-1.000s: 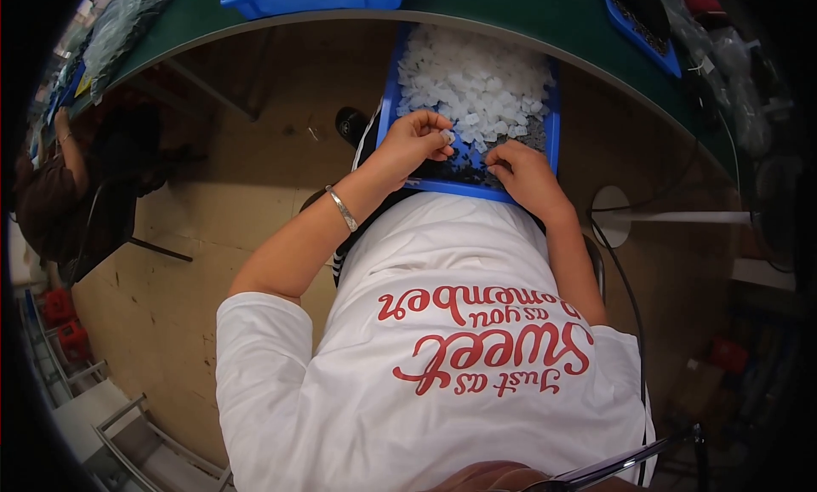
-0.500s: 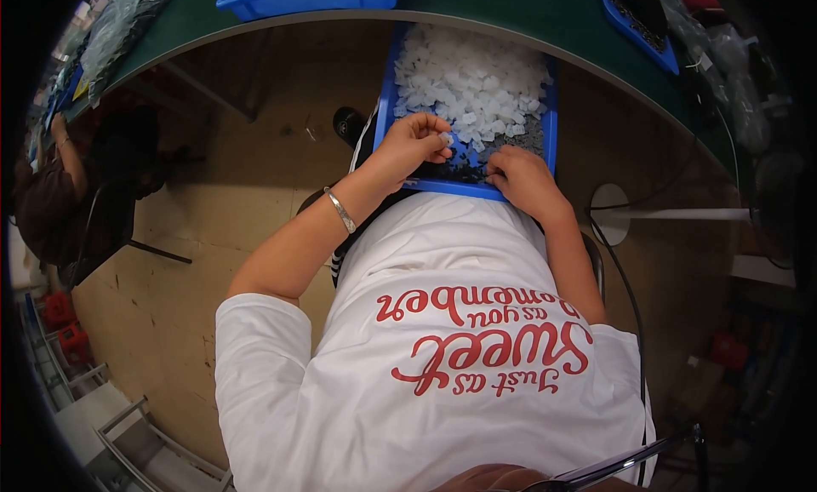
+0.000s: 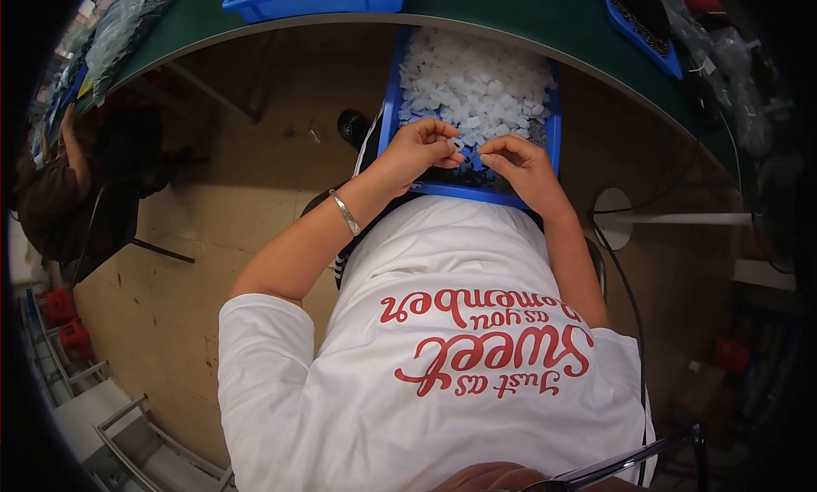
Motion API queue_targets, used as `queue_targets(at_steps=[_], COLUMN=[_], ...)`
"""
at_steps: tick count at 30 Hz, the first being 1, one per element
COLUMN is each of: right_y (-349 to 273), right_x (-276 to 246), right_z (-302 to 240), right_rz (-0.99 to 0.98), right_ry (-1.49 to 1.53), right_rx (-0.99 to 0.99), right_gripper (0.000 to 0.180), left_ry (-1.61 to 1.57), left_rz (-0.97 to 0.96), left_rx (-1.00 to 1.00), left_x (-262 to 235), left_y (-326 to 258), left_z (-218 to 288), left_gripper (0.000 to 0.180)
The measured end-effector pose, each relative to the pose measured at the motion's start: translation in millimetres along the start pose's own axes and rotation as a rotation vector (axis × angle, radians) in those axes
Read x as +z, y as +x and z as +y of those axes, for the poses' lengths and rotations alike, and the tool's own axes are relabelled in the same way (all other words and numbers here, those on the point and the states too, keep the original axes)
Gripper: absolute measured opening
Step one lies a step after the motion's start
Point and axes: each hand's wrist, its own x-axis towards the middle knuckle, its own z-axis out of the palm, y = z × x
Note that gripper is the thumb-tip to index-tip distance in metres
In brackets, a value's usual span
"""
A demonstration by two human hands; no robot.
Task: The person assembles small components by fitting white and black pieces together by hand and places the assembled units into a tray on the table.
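Note:
A blue tray (image 3: 555, 143) lies across my lap, its far end under the table edge. White translucent plastic pieces (image 3: 477, 75) are heaped over its far and middle parts. Small black parts (image 3: 468, 175) are scattered at its near end. Above the tray, my left hand (image 3: 421, 151) pinches a small white plastic piece (image 3: 458, 144) between thumb and fingertips. Just right of it, my right hand (image 3: 521, 164) is closed in a pinch, fingertips close to that piece. Anything between the right fingertips is too small to make out.
A green table (image 3: 477, 0) curves across the front, with a blue bin (image 3: 319, 0) at its edge and another blue tray (image 3: 642, 32) at right. Plastic bags (image 3: 136, 28) lie far left, near a seated person (image 3: 55, 194). A black cable (image 3: 628, 288) hangs at my right.
My right hand has lifted from the black parts at the tray's near end and come up and left beside my left hand. The left hand still holds the white piece.

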Motion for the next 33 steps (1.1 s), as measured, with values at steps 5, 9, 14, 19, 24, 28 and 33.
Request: queue_targets(at_steps=[5, 9, 14, 19, 24, 28, 33], right_y=[-0.1, -1.3, -3.5, 0.9, 2.5, 2.1, 1.9], right_x=[6.1, 8.1, 12.0, 12.4, 17.1, 18.9, 19.3], right_z=[-6.2, -2.3, -8.2, 0.2, -2.6, -5.8, -5.3], right_rz=[-0.071, -0.057, -0.057, -0.072, -0.074, -0.056, -0.07], right_ry=[0.29, 0.355, 0.385, 0.372, 0.365, 0.38, 0.382], right_rx=[0.164, 0.149, 0.124, 0.157, 0.134, 0.139, 0.145], right_gripper=[0.014, 0.014, 0.015, 0.015, 0.014, 0.011, 0.011], left_ry=[-0.007, 0.044, 0.027, 0.035, 0.007, -0.025, -0.02], left_rz=[0.018, 0.055, 0.058, 0.029, 0.01, 0.012, 0.015], left_rx=[0.006, 0.045, 0.112, 0.102, 0.107, 0.114, 0.096], left_x=[-5.8, 0.3, 5.5, 8.7, 4.7, 2.6, 2.9], left_y=[-0.9, -0.1, -4.7, -8.2, -7.3, -6.5, -5.8], left_z=[-6.3, -1.1, -2.0, 2.9, 1.9, 1.7, 0.7], left_gripper=[0.016, 0.017, 0.017, 0.018, 0.018, 0.017, 0.017])
